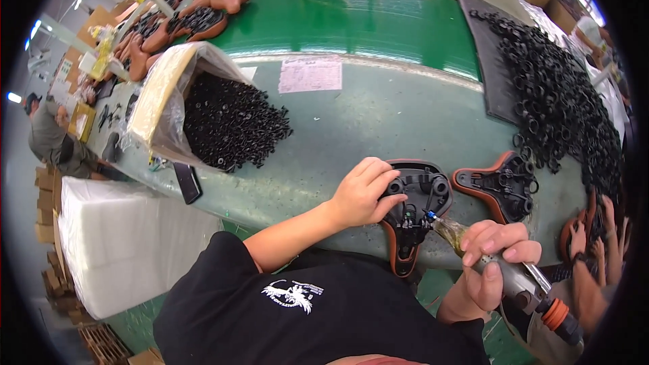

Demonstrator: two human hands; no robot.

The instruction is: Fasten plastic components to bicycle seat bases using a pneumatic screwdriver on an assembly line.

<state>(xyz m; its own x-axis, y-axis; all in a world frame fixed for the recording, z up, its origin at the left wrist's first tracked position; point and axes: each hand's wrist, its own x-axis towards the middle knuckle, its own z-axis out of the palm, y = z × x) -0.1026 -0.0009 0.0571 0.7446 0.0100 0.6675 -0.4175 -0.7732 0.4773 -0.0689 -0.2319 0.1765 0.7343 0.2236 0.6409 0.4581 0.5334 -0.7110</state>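
The person's left hand (362, 192) rests palm-down on an upturned bicycle saddle (416, 213), fingers spread across its black plastic underside and pressing it to the grey-green workbench (351, 128) near the bench's front edge, at about five o'clock in the view. The right hand (497, 260), just at four o'clock of the left and apart from it, is wrapped tightly around a pneumatic screwdriver (520, 284); the tool's tip (430, 216) touches the saddle's underside near its middle, and its orange hose coupling (558, 314) sticks out below the fist. The saddle has a brown rim and its narrow nose points toward the person. Just beside it at three o'clock lies a second upturned saddle (500, 186), also brown-edged with a black base. Farther out at two o'clock a large heap of black ring-shaped parts (561, 101) spreads over a dark mat. At ten o'clock of the hands, well apart, a cardboard box lined with clear plastic (165, 105) lies on its side, spilling small black parts (233, 122) onto the bench. A green conveyor belt (351, 20) runs behind the bench at twelve o'clock, with more brown saddles (203, 13) stacked at eleven o'clock. Another person's hands (595, 236) show at the right edge.
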